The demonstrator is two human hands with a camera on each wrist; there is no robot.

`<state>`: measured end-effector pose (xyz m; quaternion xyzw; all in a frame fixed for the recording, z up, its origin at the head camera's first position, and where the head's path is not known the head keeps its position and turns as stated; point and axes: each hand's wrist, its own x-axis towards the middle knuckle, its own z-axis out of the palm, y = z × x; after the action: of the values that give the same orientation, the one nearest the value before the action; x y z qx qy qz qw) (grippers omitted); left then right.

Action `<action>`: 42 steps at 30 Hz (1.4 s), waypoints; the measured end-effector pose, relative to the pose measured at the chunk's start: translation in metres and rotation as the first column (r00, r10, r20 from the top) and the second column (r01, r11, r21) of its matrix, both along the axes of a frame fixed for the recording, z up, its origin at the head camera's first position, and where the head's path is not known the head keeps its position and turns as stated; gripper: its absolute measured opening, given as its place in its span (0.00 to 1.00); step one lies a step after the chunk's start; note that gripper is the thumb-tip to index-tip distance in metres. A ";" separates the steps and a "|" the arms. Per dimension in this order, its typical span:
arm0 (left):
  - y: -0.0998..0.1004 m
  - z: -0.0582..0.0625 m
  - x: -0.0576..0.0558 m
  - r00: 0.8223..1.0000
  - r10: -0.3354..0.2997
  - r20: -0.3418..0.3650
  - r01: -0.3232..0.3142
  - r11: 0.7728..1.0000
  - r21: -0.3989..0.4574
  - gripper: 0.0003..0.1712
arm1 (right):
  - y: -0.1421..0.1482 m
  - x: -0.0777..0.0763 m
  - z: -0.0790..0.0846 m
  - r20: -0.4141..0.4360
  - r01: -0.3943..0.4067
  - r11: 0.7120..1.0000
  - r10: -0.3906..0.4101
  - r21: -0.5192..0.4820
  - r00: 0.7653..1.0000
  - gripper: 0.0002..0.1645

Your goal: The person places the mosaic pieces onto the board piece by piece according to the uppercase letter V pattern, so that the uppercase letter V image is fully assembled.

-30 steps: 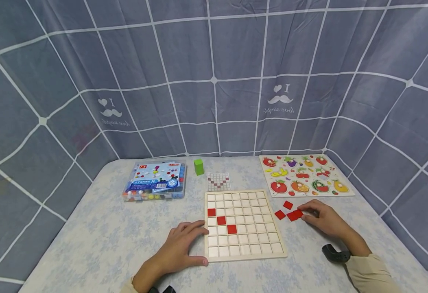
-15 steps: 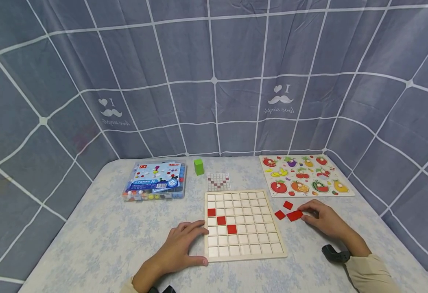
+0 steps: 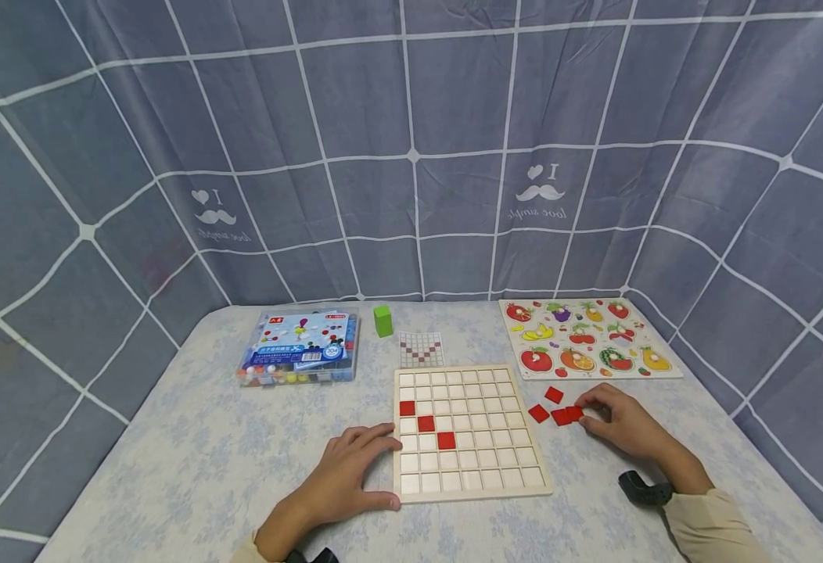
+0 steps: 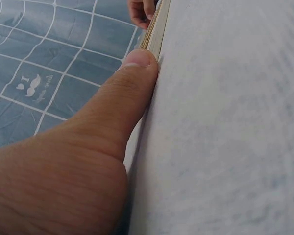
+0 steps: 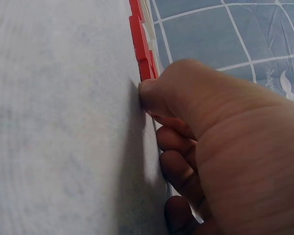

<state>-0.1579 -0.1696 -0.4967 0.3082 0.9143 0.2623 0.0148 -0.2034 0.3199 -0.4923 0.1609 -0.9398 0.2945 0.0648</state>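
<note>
One red tile (image 3: 576,414) sits toward the right edge of the table (image 3: 186,469), and the right hand (image 3: 623,422) has it pinched! Across the grid board (image 3: 478,423), the left hand (image 3: 344,475) lies relaxed, touching that board's left edge; a fruit puzzle (image 3: 565,349) fills the table's far right.

From above, the head view looks forward and down over the counter covered in pale, blue-patterned cloth (image 3: 193,461), far enough back to take in the left hand (image 3: 344,478), the right hand (image 3: 626,424) and the slate-blue fabric curtain with white grid lines (image 3: 454,195). Low, close and tipped sideways, the left wrist view faces past its hand along an edge of the square, pale wooden grid board (image 3: 478,460), which the head view shares. The right wrist view, equally low and sideways, faces the flat, square red tiles (image 3: 561,417), also within the head view.
</note>
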 end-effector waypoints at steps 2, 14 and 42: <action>0.000 0.000 0.000 1.000 0.000 0.003 0.000 1.000 0.002 0.43 | 0.000 0.000 0.000 0.004 0.004 1.000 -0.004 0.006 1.000 0.13; -0.001 0.003 0.001 1.000 0.000 0.016 0.000 1.000 -0.009 0.43 | -0.001 0.003 0.001 0.003 -0.010 1.000 0.010 0.012 1.000 0.12; 0.000 0.000 0.000 1.000 -0.007 -0.020 0.006 1.000 -0.010 0.42 | -0.010 0.012 0.011 -0.015 -0.090 0.992 0.089 -0.086 0.996 0.12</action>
<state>-0.1578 -0.1699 -0.4969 0.3136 0.9148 0.2545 0.0083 -0.1912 0.3100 -0.4813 0.2017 -0.9176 0.3367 0.0635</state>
